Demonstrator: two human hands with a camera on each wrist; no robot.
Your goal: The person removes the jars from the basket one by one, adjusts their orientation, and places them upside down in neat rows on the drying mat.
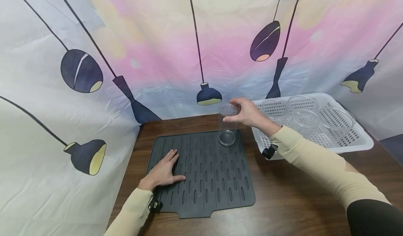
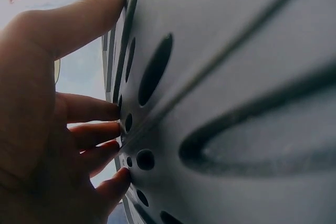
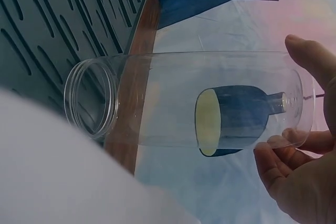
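A clear plastic jar (image 1: 227,126) stands upside down over the far right corner of a dark grey drying mat (image 1: 204,194). My right hand (image 1: 247,114) grips it near its base, which faces up, with thumb and fingers on opposite sides. In the right wrist view the threaded mouth of the jar (image 3: 210,98) points at the slotted mat, right at its surface. On the left part of the mat rests my left hand (image 1: 163,170), fingers spread and fairly straight. Its fingertips touch the slotted surface in the left wrist view.
A white perforated basket (image 1: 362,143) on the right holds several clear jars (image 1: 305,119). The mat lies on a brown wooden table (image 1: 283,201). Behind hangs a cloth backdrop (image 1: 163,61) printed with lamps. The basket's near edge (image 3: 79,166) blurs across the lower left of the right wrist view.
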